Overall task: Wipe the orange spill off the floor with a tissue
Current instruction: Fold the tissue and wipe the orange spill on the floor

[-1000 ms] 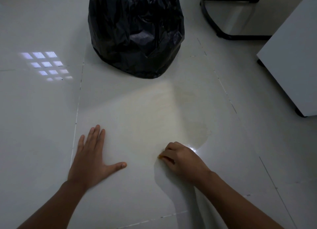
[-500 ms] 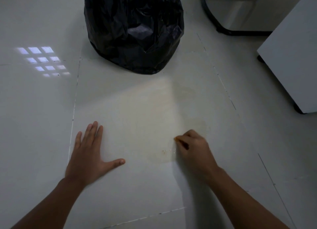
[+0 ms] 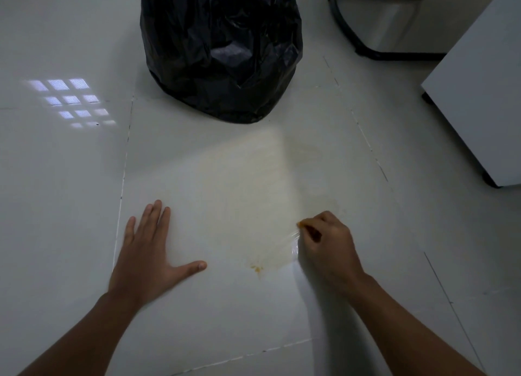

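A faint orange smear [image 3: 253, 195] spreads over the white floor tile between my hands, with a small clump of orange residue [image 3: 256, 268] at its near edge. My right hand [image 3: 327, 248] is closed and pressed to the floor at the smear's right side. It holds the tissue, which is almost wholly hidden; only an orange-stained tip [image 3: 300, 223] shows at the fingertips. My left hand [image 3: 146, 251] lies flat on the floor left of the smear, fingers spread, holding nothing.
A bin lined with a black plastic bag [image 3: 222, 51] stands just beyond the smear. A black chair base [image 3: 366, 48] sits at the far right. A white cabinet [image 3: 485, 99] on small feet fills the right edge. Window light reflects on the floor [image 3: 70, 99] at left.
My right hand has slid to the right and slightly away across the smear, leaving small orange bits behind. My left hand has stayed flat in place.
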The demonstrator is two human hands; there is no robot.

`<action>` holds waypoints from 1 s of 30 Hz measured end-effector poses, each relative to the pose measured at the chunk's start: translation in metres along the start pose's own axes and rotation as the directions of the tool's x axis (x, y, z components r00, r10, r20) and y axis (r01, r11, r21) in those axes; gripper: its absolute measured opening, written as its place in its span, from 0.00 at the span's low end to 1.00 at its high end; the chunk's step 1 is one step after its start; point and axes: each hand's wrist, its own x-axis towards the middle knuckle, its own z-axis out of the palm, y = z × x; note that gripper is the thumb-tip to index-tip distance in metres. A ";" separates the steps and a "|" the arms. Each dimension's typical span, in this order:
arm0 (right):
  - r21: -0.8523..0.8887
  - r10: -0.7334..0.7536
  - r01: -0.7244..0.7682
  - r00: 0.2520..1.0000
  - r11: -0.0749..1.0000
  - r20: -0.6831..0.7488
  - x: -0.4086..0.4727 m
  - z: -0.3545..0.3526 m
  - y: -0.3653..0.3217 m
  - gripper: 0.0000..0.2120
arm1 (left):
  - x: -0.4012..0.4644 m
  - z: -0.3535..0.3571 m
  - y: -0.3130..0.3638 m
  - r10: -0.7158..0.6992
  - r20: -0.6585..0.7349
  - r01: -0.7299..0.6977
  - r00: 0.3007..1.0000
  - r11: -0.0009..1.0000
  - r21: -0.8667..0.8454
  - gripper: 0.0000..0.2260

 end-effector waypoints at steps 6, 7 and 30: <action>0.062 -0.292 0.286 0.934 0.956 0.205 -0.030 0.042 -0.040 0.05 | -0.001 -0.001 -0.001 -0.003 -0.004 0.003 1.000 1.000 0.009 0.59; 0.086 -0.355 0.344 0.901 0.935 0.248 -0.035 0.047 -0.044 0.07 | -0.001 -0.001 0.000 -0.003 -0.005 0.003 1.000 1.000 0.010 0.59; -0.054 -0.203 0.207 0.976 0.977 0.077 -0.024 0.004 0.003 0.04 | -0.002 -0.002 0.002 -0.003 -0.019 0.003 1.000 1.000 0.001 0.60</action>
